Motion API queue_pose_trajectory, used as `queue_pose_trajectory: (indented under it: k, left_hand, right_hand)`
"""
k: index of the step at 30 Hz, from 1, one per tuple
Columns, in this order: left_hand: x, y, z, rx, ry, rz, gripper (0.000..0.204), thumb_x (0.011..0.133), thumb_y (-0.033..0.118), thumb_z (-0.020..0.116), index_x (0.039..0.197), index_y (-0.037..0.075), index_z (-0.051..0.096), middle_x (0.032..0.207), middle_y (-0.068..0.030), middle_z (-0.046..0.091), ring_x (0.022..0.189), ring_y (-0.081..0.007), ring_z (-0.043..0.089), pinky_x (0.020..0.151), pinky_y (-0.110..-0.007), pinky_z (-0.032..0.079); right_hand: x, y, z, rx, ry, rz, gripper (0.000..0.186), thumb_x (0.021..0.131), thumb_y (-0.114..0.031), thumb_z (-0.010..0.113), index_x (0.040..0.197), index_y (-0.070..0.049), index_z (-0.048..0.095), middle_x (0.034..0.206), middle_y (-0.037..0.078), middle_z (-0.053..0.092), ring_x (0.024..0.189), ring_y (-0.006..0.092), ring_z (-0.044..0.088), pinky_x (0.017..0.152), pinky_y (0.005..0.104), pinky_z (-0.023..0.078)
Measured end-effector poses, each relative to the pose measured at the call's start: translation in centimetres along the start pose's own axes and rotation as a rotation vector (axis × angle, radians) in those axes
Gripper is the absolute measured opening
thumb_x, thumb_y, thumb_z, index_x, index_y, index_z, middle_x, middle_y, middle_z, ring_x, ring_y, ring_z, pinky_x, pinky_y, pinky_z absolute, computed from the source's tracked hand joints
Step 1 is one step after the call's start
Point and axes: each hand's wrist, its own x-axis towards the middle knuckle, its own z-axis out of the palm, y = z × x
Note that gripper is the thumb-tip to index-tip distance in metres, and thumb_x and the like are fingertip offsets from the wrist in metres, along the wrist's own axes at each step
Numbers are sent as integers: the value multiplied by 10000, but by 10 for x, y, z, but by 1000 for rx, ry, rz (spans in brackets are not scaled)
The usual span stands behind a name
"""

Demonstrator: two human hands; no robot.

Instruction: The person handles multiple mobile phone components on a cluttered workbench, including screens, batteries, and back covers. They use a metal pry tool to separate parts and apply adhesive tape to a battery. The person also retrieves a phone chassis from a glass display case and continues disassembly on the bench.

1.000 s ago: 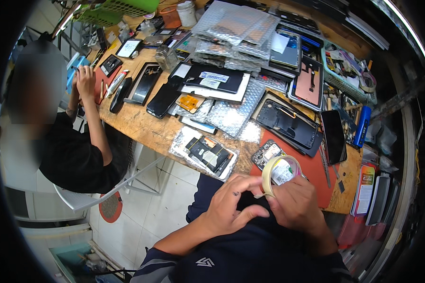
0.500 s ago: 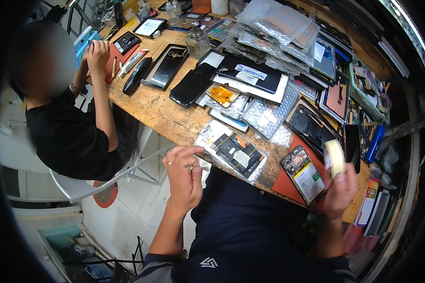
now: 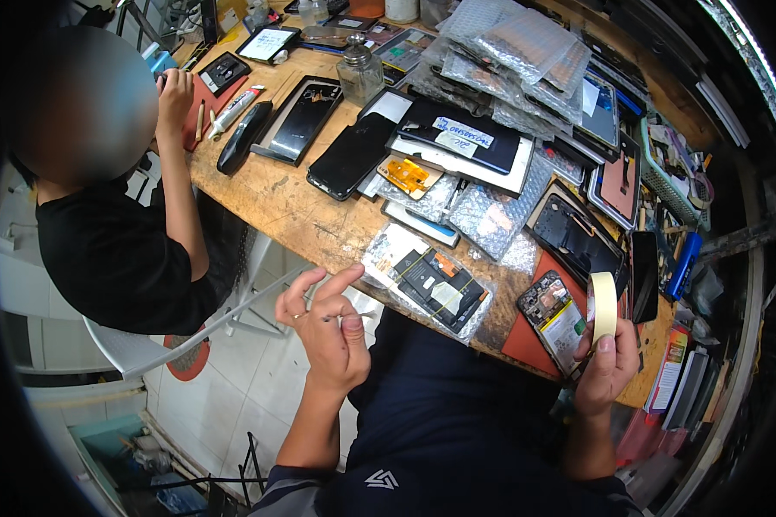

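Observation:
A roll of pale yellow tape (image 3: 605,303) stands upright in my right hand (image 3: 610,366), pinched between thumb and fingers. Just left of it, an opened smartphone (image 3: 553,314), with its circuit board and battery showing, lies tilted on a red-brown mat (image 3: 526,338); the roll and hand cover part of it. My left hand (image 3: 332,340) hovers off the table's front edge, index finger stretched out. Thumb and a bent finger seem to pinch something thin, too small to name. Right of that hand, a clear plastic bag (image 3: 388,257) holds a black battery-like part (image 3: 438,284).
Bubble-wrapped packets (image 3: 526,52) pile up at the back. A black phone (image 3: 349,155), a phone back cover (image 3: 578,233) and a glass bottle (image 3: 359,76) crowd the wooden table (image 3: 272,202). At left sits another person (image 3: 116,258), hands raised. A green basket (image 3: 664,172) stands right.
My right hand has lowered slightly and turned the tape roll more upright, nearer the phone. My left hand's fingers have spread somewhat. The view has shifted a little.

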Motion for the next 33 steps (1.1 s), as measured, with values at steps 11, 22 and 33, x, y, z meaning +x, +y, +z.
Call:
queue_pose_trajectory:
  k: [11, 22, 33]
  left_hand:
    - [9, 5, 15, 118, -98, -50, 117, 1069, 153, 485, 1000, 76, 540, 1123, -29, 753, 1304, -359, 539, 1172, -588, 146]
    - [4, 41, 4, -34, -40, -9, 118, 1058, 169, 504, 991, 79, 541, 1044, -44, 764, 1271, -321, 538, 1146, -546, 208]
    - [9, 41, 19, 10, -155, -6, 87, 1035, 126, 510, 1033, 66, 573, 987, -21, 745, 1224, -304, 574, 1135, -552, 245]
  right_hand:
    - [1, 7, -7, -87, -87, -88, 243, 1033, -140, 504, 1036, 67, 631, 701, 81, 617, 620, 162, 580, 601, 307, 455]
    - [-10, 17, -17, -117, -135, -60, 144, 990, -77, 561, 985, 53, 624, 764, 110, 616, 672, 230, 597, 625, 354, 465]
    - [-18, 19, -28, -137, -96, -66, 84, 931, -19, 593, 944, 45, 646, 753, 127, 625, 666, 285, 590, 624, 401, 456]
